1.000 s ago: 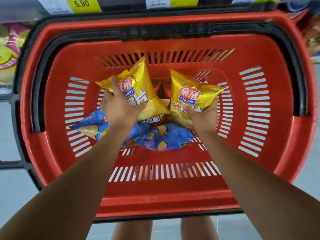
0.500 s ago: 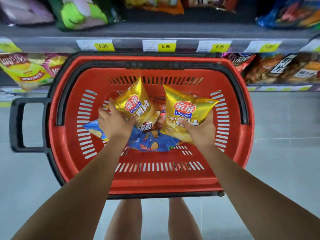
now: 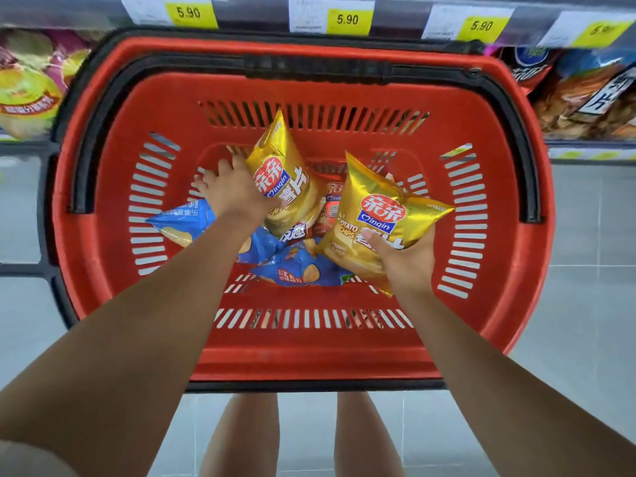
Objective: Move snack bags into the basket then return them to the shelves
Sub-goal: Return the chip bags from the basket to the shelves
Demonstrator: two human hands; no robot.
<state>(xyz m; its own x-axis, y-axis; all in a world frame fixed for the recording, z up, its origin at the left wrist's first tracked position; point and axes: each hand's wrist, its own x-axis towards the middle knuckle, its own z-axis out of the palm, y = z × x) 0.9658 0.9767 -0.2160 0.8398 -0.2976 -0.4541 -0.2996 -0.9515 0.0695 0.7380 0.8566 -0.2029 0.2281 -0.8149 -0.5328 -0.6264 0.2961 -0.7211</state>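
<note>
Shop aisle with grey floor (image 3: 585, 270), seen from above over a red basket (image 3: 309, 359). Gripped in the left hand (image 3: 234, 194): left gold bag (image 3: 285, 187), held by its side edge with fingers curled behind it, top corner tilted away. Pinched in the right hand (image 3: 406, 266): right gold bag (image 3: 382, 215), with thumb across the front and fingers underneath. Both held inside the basket, above the pile, apart from each other.

Likely the return half of the task, lifting out toward the shelf (image 3: 247, 8), though setting down cannot be ruled out. To do it well: raise both straight up before swinging forward, hold by the seams rather than squeezing the puffed middles, and keep the two from knocking together.

Under the grips: blue bags (image 3: 296, 270) on the basket bottom. Between the grips: a red bag (image 3: 327, 215), partly hidden. Beyond the grips: black handle (image 3: 316, 65) folded along the far rim, directly in the path to the shelf, so lift clear of it first. Further out: yellow 5.90 tags (image 3: 347, 20) on the shelf edge, and more snack packs (image 3: 585, 94) below it, right of the right grip.
</note>
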